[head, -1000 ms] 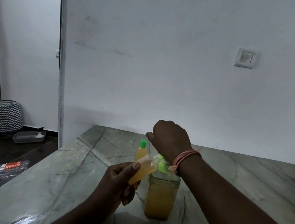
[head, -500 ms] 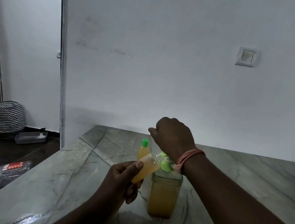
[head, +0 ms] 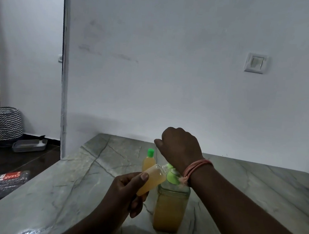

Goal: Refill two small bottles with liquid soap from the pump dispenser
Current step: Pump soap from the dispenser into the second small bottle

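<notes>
The left hand (head: 125, 192) pinches an uncapped small bottle (head: 151, 179), tilted so its mouth meets the spout of the pump dispenser (head: 170, 206), presumably to catch the soap. The right hand (head: 180, 148) is curled over the dispenser's pump head, apparently for pressing; whether it is gripped cannot be told. A capped bottle (head: 149, 161) stands just behind the dispenser, probably filled already.

Head view, forward-down (close, single)
</notes>
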Tool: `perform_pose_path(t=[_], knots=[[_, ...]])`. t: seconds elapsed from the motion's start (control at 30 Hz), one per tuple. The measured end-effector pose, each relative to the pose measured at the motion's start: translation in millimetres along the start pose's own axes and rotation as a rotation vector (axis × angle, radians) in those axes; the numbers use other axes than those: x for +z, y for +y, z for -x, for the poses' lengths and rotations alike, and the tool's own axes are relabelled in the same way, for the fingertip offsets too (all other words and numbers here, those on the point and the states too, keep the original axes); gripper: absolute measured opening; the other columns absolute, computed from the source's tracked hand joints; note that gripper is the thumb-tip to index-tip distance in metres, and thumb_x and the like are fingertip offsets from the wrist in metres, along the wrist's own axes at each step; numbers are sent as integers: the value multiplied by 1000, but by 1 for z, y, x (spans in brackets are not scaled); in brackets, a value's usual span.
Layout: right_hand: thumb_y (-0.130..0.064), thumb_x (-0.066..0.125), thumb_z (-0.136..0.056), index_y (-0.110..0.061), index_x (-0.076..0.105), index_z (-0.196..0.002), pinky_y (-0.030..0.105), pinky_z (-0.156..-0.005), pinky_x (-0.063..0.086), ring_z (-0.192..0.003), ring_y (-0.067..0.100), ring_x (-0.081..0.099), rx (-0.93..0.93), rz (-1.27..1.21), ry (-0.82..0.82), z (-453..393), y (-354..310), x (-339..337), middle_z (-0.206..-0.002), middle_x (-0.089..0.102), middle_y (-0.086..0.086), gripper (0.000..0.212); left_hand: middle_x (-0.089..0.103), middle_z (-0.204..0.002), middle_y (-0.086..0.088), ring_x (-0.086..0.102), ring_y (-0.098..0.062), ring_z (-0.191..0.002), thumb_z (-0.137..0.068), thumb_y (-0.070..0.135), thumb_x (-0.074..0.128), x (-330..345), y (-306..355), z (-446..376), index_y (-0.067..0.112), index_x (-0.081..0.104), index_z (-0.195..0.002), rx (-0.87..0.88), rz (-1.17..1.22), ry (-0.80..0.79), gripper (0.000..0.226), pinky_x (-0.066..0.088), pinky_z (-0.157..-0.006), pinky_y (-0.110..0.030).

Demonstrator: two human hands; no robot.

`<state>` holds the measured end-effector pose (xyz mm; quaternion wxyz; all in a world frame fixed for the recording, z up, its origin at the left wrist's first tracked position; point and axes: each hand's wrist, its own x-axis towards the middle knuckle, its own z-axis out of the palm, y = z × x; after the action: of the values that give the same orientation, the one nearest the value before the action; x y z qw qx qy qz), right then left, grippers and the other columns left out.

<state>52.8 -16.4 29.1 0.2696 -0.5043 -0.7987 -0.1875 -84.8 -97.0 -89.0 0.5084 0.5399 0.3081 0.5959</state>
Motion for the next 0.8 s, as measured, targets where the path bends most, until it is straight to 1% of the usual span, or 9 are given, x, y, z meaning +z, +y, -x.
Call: perform_pose_path(t=[0.07,0.23,0.33,0.37,0.47,0.53,0.6,0.67,0.8], knots=[[-43,53,-90,-21,34,-59,30,-62,38,-65,25,48,17,-16,-42,0,1,3,-62,38,-3,43,51,-56,-12,39,-13,-37,-73,49,72,0,0,1,11,75,-79,6,14,4,38,36,-38,-21],[-44,53,-90,-20,39,-63,30,-63,39,-69,26,53,8,-18,-61,1,-1,0,-70,47,0,38,52,-55,-9,39,-13,-37,-75,48,74,2,2,4,15,76,-77,-3,-4,6,33,37,-38,-21],[-44,52,-90,-19,52,-77,31,-66,41,-81,29,61,-52,39,-51,-3,0,-9,-82,58,5,29,53,-56,-9,39,-13,-37,-73,50,72,4,3,5,14,76,-81,2,5,7,38,36,-39,-21],[-44,52,-90,-19,53,-79,32,-66,41,-82,29,61,-63,50,-34,-4,2,-11,-84,60,4,27,53,-56,-9,39,-13,-37,-73,51,71,4,2,4,13,76,-82,2,8,7,39,37,-38,-21],[-45,52,-89,-18,44,-65,30,-62,40,-70,28,55,16,-12,-20,-2,3,-3,-67,48,-1,36,53,-56,-9,39,-13,-37,-73,50,72,2,0,2,14,76,-81,-5,1,15,37,37,-38,-21],[-45,54,-87,-19,42,-60,29,-61,39,-65,26,51,48,-36,-36,0,3,4,-62,43,-3,39,53,-56,-10,39,-14,-37,-76,49,73,2,-1,1,15,77,-82,-15,2,22,35,37,-38,-21],[-46,56,-88,-20,39,-60,29,-61,39,-65,25,50,36,-28,-72,0,3,6,-63,43,-3,41,51,-56,-12,39,-13,-37,-75,50,73,1,-1,1,14,77,-82,-15,15,14,36,36,-38,-21],[-46,56,-89,-21,40,-64,30,-64,39,-69,26,50,21,-16,-83,-1,2,3,-68,45,-2,39,50,-56,-13,38,-13,-36,-74,50,73,0,-1,1,12,76,-83,-9,19,5,39,35,-38,-21],[-45,54,-90,-19,43,-70,30,-65,39,-79,29,60,-22,1,-79,-2,-1,-4,-78,54,3,34,51,-56,-13,39,-13,-36,-73,50,75,3,1,4,13,77,-84,-10,15,14,39,36,-38,-21]])
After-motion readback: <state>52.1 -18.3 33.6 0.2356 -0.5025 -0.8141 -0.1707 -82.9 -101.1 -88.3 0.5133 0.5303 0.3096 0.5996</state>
